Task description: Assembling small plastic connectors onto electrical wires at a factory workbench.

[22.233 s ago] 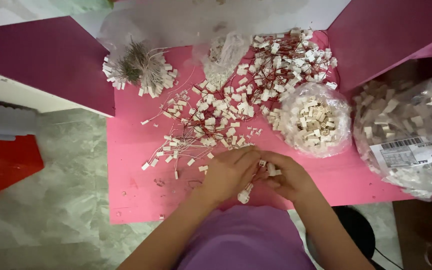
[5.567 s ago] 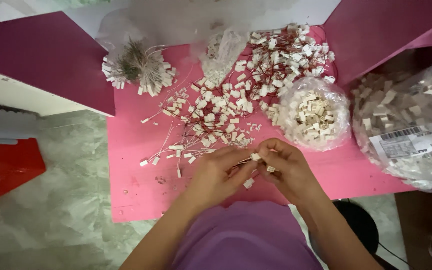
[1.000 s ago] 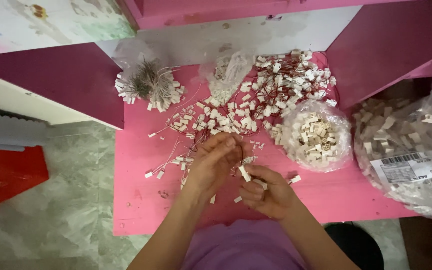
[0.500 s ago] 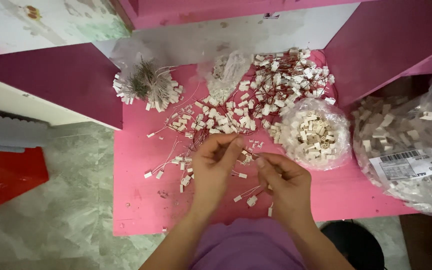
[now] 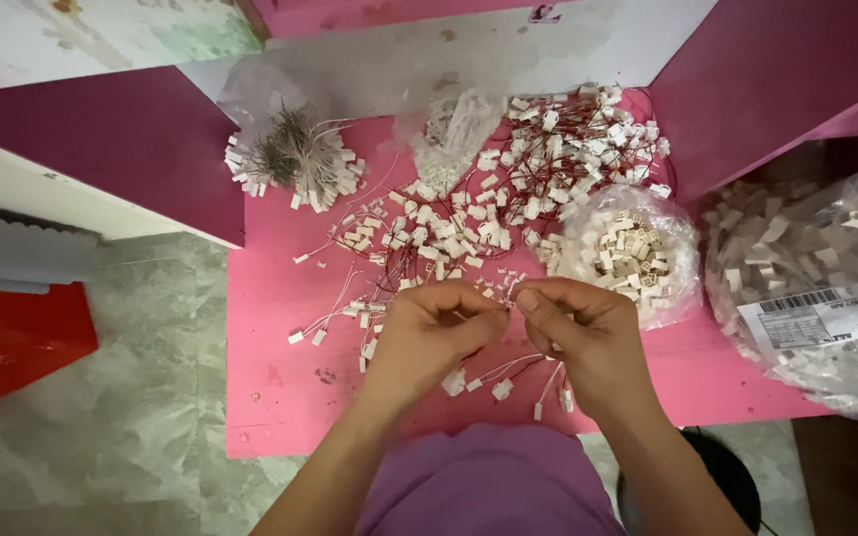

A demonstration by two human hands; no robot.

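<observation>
My left hand [image 5: 429,337] and my right hand [image 5: 583,333] meet fingertip to fingertip over the pink table [image 5: 270,347], pinching a small white connector with thin wires. Several wired connectors [image 5: 503,382] dangle below the hands. A loose pile of white connectors with red and white wires [image 5: 449,223] lies just beyond my fingers. What exactly sits between the fingertips is mostly hidden.
An open clear bag of small white plastic housings [image 5: 628,253] stands right of the hands. A large bag of more housings [image 5: 806,268] lies at the far right. A tied bundle of wired connectors [image 5: 290,164] sits back left. A red sheet [image 5: 17,337] lies on the floor.
My right hand has risen from the table to meet the left hand; both now pinch together at the centre. The camera view is almost unchanged.
</observation>
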